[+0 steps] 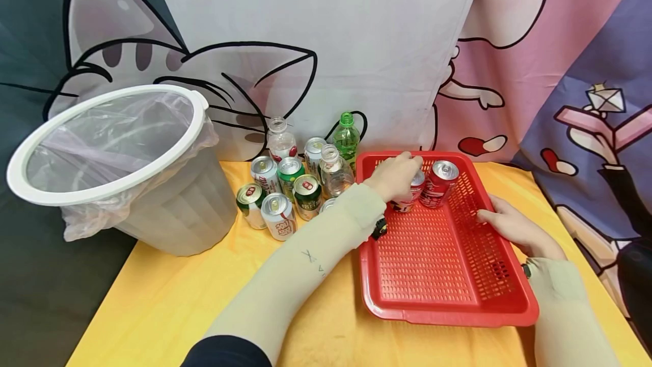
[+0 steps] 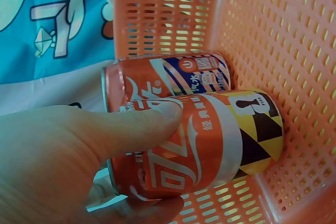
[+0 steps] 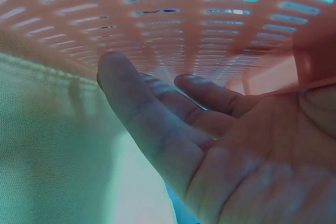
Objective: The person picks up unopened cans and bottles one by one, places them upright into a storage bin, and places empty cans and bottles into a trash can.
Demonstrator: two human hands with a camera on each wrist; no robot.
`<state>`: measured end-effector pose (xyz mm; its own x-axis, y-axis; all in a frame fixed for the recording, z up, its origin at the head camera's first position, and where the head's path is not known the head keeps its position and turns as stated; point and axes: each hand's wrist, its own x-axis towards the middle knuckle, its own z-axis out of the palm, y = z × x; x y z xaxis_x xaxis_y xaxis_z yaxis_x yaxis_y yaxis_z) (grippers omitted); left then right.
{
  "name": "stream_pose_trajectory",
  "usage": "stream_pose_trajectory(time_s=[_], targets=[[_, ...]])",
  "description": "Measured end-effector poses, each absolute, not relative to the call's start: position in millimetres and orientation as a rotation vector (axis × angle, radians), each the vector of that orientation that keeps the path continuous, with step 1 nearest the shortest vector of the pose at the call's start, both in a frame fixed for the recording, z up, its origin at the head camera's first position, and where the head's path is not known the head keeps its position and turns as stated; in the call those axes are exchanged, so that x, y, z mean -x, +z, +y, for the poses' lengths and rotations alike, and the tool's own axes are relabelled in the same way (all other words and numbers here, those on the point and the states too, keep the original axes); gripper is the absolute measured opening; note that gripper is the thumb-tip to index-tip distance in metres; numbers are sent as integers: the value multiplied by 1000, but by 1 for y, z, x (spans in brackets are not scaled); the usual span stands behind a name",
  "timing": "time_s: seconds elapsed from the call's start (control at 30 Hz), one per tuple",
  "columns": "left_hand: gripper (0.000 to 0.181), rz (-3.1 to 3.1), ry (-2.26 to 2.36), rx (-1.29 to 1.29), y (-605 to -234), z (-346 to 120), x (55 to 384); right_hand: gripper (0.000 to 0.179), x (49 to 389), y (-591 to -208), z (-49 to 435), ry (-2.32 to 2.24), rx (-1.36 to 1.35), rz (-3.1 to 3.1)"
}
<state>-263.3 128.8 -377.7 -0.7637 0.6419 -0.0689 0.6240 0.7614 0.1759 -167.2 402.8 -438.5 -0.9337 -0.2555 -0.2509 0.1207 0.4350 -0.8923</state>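
Observation:
My left hand (image 1: 393, 177) grips a red cola can (image 2: 210, 145) inside the red plastic basket (image 1: 428, 271), near its far end. In the left wrist view the thumb lies across the can's printed side. Right beside it another red can (image 1: 439, 184) stands in the basket. My right hand (image 1: 519, 228) holds the basket's right rim, its thumb over the edge. The right wrist view shows that hand's fingers (image 3: 152, 119) stretched under the rim along the outside of the perforated wall.
Left of the basket stand several cans (image 1: 279, 217), clear bottles (image 1: 336, 171) and a green bottle (image 1: 347, 137). A grey bin (image 1: 188, 214) with a white rim and clear liner is at far left. A yellow cloth (image 1: 204, 299) covers the table; a printed curtain (image 1: 387, 44) hangs behind.

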Motion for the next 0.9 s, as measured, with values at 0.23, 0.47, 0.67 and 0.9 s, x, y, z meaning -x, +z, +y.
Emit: stream_pose_trajectory(time_s=[0.23, 0.47, 0.67, 0.9], targets=[[65, 2858, 190, -1031, -379, 139, 267, 52, 167, -439, 403, -1508, 111, 2340], [64, 2870, 183, -1011, -378, 144, 271, 52, 167, -439, 404, -1507, 111, 2340], [65, 2876, 192, -990, -379, 146, 269, 50, 165, -438, 402, -1517, 121, 2352], [70, 2900, 159, -972, -382, 144, 262, 52, 166, -437, 402, -1518, 113, 2339]])
